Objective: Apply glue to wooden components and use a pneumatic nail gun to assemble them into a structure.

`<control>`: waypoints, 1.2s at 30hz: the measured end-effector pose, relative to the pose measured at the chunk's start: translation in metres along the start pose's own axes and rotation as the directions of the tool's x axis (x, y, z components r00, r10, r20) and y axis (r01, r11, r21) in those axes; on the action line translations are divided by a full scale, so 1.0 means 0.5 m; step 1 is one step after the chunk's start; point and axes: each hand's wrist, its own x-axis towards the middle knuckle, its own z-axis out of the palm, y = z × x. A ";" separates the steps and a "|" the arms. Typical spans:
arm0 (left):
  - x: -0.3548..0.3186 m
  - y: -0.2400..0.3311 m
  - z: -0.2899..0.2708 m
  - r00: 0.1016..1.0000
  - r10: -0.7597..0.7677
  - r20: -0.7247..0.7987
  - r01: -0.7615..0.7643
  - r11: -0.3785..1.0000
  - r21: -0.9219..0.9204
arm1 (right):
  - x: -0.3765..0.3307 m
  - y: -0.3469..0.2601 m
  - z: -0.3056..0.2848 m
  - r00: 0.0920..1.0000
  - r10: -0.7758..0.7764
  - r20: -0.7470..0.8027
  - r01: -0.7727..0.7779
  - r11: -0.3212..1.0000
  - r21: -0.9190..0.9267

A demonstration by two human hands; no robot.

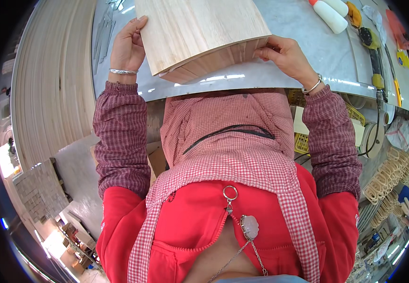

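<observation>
A pale wooden box [199,30] rests at the near edge of a grey-white worktable [303,42], its broad flat face up and a narrower side toward me. My left hand [130,45] grips the box's left edge, thumb near the upper face and the other fingers curled at its side. At the right front corner my right hand [284,55] pinches the box, with the thumb on the near side. Some fingertips of both hands are hidden by the wood. The far end of the box runs out of the picture.
Long wooden boards [49,80] are stacked at the left. Thin grey strips [104,35] lie on the table's left. White bottles [329,16], a yellow-and-black air tool [376,56] with a hose and a yellow pencil-like stick [397,92] are at the right. Wooden loops [388,174] hang lower right.
</observation>
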 end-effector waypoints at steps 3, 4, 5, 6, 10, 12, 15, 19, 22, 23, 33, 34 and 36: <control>0.001 -0.002 0.003 1.000 0.001 -0.006 -0.001 1.000 0.002 | 0.000 -0.004 0.001 1.000 0.001 -0.006 -0.001 1.000 -0.013; 0.000 -0.002 0.003 1.000 0.001 -0.008 -0.001 1.000 0.002 | 0.000 -0.006 0.002 1.000 -0.007 -0.014 0.007 1.000 -0.018; 0.000 -0.003 0.004 1.000 0.001 -0.011 -0.001 1.000 0.002 | 0.000 -0.008 0.003 1.000 -0.016 -0.021 0.015 1.000 -0.022; 0.000 -0.003 0.004 1.000 0.001 -0.013 -0.001 1.000 0.001 | -0.001 -0.008 0.004 0.999 -0.024 -0.028 0.023 0.999 -0.026; -0.001 -0.007 0.011 1.000 -0.003 -0.008 0.003 1.000 0.005 | -0.001 -0.002 0.003 0.999 -0.009 -0.033 0.008 1.000 -0.011; -0.001 -0.008 0.011 1.000 -0.004 -0.008 0.004 1.000 0.006 | -0.001 0.000 0.004 0.999 -0.004 -0.033 0.003 1.000 -0.005; 0.000 -0.010 0.009 1.000 -0.012 -0.007 0.012 1.000 0.002 | -0.002 0.003 0.005 0.999 -0.011 -0.042 0.011 1.000 -0.011; 0.005 -0.015 0.005 1.000 -0.009 0.008 0.009 1.000 0.004 | -0.003 0.006 0.004 0.999 0.001 -0.040 -0.001 1.000 0.001; 0.007 -0.016 0.002 1.000 -0.005 0.020 0.005 1.000 0.007 | -0.003 0.007 0.002 0.999 0.015 -0.032 -0.015 1.000 0.015; 0.005 -0.015 0.004 1.000 -0.007 0.025 0.007 1.000 0.009 | -0.003 0.004 0.001 0.999 0.003 -0.042 -0.004 1.000 -0.031; -0.053 -0.028 0.010 0.985 0.170 -0.038 -0.164 0.977 0.136 | 0.004 -0.042 -0.004 0.948 -0.119 -0.294 0.127 0.992 0.010; -0.078 -0.023 0.003 0.984 0.171 -0.054 -0.161 0.976 0.145 | 0.001 -0.054 -0.001 0.952 -0.120 -0.280 0.131 0.991 0.021; -0.120 -0.033 -0.019 0.937 0.338 0.086 -0.348 0.897 0.273 | 0.008 -0.064 0.006 0.938 -0.168 -0.304 0.173 0.985 -0.010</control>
